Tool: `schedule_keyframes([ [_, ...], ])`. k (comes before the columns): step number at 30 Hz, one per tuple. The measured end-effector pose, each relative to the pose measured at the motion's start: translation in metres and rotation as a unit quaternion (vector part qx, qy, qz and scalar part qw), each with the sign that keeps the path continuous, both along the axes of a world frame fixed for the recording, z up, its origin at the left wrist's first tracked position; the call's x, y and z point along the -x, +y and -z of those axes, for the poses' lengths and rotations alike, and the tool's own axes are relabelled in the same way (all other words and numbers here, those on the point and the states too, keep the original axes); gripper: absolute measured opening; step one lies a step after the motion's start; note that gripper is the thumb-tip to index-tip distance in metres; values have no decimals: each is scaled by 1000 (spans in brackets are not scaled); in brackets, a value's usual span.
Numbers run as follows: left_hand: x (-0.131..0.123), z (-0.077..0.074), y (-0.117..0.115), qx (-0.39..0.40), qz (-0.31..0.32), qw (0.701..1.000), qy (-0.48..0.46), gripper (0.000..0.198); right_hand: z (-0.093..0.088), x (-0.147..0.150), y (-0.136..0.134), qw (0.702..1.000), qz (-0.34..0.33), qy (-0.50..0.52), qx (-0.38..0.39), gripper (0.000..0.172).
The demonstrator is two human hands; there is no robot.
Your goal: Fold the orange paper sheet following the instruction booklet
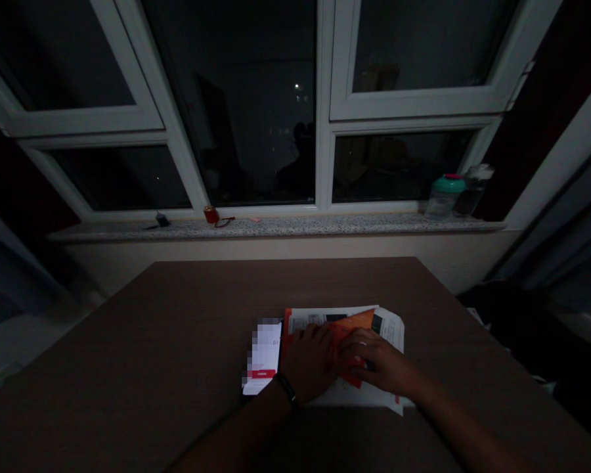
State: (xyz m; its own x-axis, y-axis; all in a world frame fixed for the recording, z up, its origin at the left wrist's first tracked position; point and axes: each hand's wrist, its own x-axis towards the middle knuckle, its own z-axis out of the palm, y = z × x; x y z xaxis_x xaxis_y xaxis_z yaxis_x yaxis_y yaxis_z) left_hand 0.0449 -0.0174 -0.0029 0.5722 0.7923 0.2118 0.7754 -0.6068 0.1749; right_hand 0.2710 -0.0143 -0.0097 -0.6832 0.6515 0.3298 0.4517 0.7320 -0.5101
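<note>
A folded orange-red paper (357,321) lies on white printed sheets (392,328) near the front of the brown table. My left hand (311,358) rests flat over its left side, fingers stretched forward, a dark band on the wrist. Close beside it, my right hand (381,361) has its fingers curled and thumb drawn in, gripping the orange-red paper; a ring shows on one finger. Part of the paper is hidden beneath both hands. Just left of the sheets lies a phone (266,345) with a lit screen, partly blurred out.
The brown table (177,341) reaches back toward a granite windowsill (295,225). On the sill are a small red jar (211,214), a small dark item (162,219), a green-lidded container (446,194) and a clear bottle (474,187). Dark items lie right of the table.
</note>
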Motion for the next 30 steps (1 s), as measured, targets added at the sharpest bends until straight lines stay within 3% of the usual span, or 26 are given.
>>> schedule_keyframes([
  [14, 11, -5, -5, 12, 23, 1000, 3, 44, -5, 14, -14, 999, 2, -21, 49, 31],
  [19, 12, -2, -3, 30, 33, 999, 16, 48, -10, 25, -18, 996, 32, -38, 70, 20],
  [25, 11, -2, -4, 33, 43, 999, 3, 51, -19, 36, -12, 992, 95, -78, 13, 15],
  [30, 12, -5, -5, 42, 49, 998, -1, 57, -12, 43, -2, 986, 141, -84, -20, 18],
])
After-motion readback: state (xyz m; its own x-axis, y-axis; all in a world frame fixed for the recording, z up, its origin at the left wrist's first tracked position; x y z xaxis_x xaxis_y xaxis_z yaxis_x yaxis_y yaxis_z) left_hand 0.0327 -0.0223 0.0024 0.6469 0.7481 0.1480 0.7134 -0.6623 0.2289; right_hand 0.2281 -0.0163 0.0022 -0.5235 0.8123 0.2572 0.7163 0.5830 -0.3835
